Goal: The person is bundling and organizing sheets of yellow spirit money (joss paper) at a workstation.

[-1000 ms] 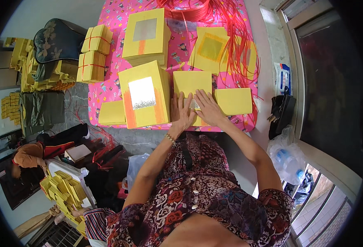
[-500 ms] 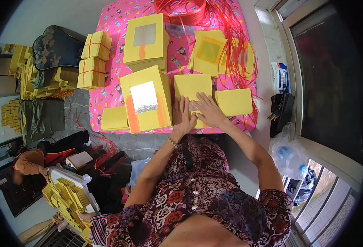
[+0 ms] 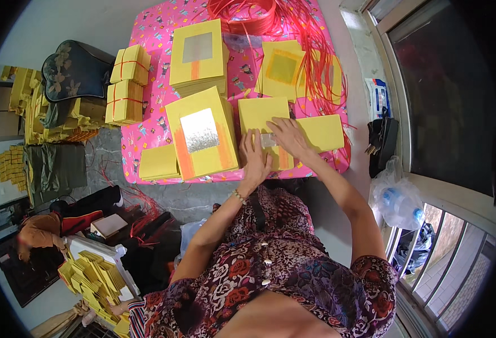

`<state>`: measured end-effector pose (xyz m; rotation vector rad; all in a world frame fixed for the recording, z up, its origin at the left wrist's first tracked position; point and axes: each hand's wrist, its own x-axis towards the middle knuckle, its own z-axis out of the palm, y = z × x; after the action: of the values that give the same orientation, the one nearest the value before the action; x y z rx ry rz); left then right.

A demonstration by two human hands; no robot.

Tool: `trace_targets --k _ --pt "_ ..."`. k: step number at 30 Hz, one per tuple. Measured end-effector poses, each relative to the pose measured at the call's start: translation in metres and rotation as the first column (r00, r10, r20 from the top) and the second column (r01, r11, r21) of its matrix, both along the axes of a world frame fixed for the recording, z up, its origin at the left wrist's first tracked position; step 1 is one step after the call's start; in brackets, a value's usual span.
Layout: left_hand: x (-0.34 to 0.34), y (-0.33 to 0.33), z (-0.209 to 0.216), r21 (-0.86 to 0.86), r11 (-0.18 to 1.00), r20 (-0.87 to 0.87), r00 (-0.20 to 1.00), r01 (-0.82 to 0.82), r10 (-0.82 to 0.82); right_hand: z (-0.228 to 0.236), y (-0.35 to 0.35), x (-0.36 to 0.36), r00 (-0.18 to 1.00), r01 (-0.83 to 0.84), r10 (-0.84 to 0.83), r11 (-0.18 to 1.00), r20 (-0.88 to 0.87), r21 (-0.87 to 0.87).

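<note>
A yellow paper sheet (image 3: 264, 110) with a silver foil patch and an orange streak, like joss paper, lies partly folded at the table's near edge. My left hand (image 3: 255, 161) rests along its left side, fingers stretched toward the silver patch. My right hand (image 3: 291, 139) lies across the right side with its fingers spread, fingertips on the yellow flap. Both hands are open and touch the paper. Close on the left stands a thick stack of yellow sheets (image 3: 221, 132) topped with a silver square. Folded yellow papers (image 3: 324, 132) lie just right of my right hand.
The pink patterned tablecloth (image 3: 153, 127) also carries another tall stack (image 3: 214, 62), red-tied bundles (image 3: 125, 101), loose sheets (image 3: 282, 67) and red strips (image 3: 321, 56). Folded papers (image 3: 159, 162) lie at left. A co-worker's orange-brown sleeve (image 3: 37, 230) shows lower left. A window frame (image 3: 397, 67) borders the right.
My right hand has shifted slightly up on the paper, its fingers now pointing more to the left. More of the silver patch and orange streak shows between my hands.
</note>
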<state>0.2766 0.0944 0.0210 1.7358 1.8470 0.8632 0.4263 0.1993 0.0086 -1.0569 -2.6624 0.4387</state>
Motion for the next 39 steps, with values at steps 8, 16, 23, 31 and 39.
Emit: trace_targets --k 8,16,23,31,39 --pt "0.008 0.028 -0.044 -0.373 0.859 0.858 0.223 -0.351 0.464 -0.009 0.018 -0.001 0.993 -0.083 0.104 0.952 -0.055 0.295" --pt "-0.003 0.078 -0.035 -0.507 0.734 0.831 -0.029 -0.453 0.556 0.004 0.029 -0.001 0.968 -0.091 0.158 0.945 -0.197 0.314" --pt "0.020 0.059 0.001 -0.370 0.848 0.900 0.079 -0.380 0.428 0.045 0.011 0.023 0.630 0.517 -0.529 0.832 -0.568 -0.201" --pt "0.076 0.045 -0.021 -0.334 0.943 0.795 0.544 0.020 0.269 0.011 -0.004 0.131 0.582 0.590 -0.720 0.693 -0.378 -0.414" --pt "0.090 0.054 -0.044 -0.466 0.882 0.303 0.949 0.067 0.088 -0.004 -0.002 0.146 0.718 0.629 -0.670 0.741 -0.189 -0.236"
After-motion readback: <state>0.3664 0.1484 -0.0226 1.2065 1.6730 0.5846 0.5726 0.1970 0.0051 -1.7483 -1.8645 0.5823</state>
